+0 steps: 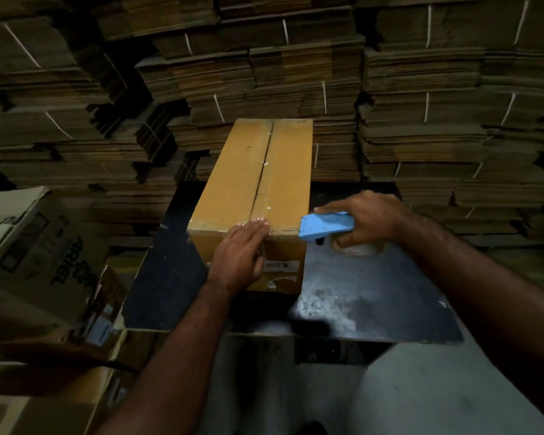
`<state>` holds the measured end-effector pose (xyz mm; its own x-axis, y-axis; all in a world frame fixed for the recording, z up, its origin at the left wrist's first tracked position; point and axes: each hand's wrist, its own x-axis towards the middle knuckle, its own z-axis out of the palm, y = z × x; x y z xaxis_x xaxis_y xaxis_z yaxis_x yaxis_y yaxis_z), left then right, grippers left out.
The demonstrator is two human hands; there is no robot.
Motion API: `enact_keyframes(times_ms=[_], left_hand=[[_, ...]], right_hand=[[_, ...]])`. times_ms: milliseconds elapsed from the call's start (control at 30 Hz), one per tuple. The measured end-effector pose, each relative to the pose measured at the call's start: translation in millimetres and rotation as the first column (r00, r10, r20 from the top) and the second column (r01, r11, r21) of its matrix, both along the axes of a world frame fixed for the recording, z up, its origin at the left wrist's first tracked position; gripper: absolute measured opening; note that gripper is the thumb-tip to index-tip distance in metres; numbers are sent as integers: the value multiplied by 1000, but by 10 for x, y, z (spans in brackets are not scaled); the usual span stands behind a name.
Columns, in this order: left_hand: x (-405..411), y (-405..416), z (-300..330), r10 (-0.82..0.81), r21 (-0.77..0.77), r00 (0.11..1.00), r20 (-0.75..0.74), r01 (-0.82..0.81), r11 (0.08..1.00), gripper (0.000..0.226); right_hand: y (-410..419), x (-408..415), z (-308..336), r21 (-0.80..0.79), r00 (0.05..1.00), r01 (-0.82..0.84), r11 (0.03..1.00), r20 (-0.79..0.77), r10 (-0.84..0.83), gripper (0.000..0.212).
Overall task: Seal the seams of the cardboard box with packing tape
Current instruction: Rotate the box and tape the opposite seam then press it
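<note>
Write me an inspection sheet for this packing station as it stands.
Surface: dark worn table, pale scuffs on its top.
Job's things: cardboard box on the table, top flaps closed, centre seam visible; blue tape dispenser beside the box's near right corner.
Clutter: nothing seen on the table.
Grippers: left hand flat on the box's near edge; right hand grips the dispenser.
Cables: nothing seen.
Surroundings: bundled stacks of flat cardboard behind; printed carton at left.

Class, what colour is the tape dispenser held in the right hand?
Light blue tape dispenser, right hand; head view.
</note>
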<state>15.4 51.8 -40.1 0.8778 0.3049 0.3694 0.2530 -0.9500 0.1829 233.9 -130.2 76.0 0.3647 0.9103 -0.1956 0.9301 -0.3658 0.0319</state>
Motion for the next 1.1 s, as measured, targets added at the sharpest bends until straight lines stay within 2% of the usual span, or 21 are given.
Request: enact_keyframes(times_ms=[200, 400, 533, 733, 900, 1033, 1100], left_hand=[[28, -118, 58, 68, 10, 997, -43, -67, 998, 77], [288, -535, 89, -42, -90, 996, -76, 35, 995, 84], [260, -524, 60, -31, -41, 995, -95, 27, 999, 88], [275, -587, 105, 1, -60, 995, -97, -7, 998, 85], [239, -606, 168, 19, -67, 993, -116, -27, 997, 84], [302, -672, 277, 48, -86, 989, -138, -61, 994, 74], [352, -692, 324, 43, -6, 978, -204, -46, 999, 75]], right_hand=[[-9, -40, -64, 26, 1000, -3, 1000, 7, 3, 73], [-56, -46, -142, 63, 997, -26, 998, 70, 22, 73], [-272, 98, -181, 103, 1000, -12, 995, -15, 13, 75], [-424, 208, -303, 90, 1000, 13, 996, 10, -14, 77], [-620, 243, -362, 114, 999, 40, 993, -30, -37, 78], [-616, 142, -330, 103, 998, 50, 993, 23, -52, 76], [-565, 99, -306, 92, 997, 56, 994, 53, -61, 75]])
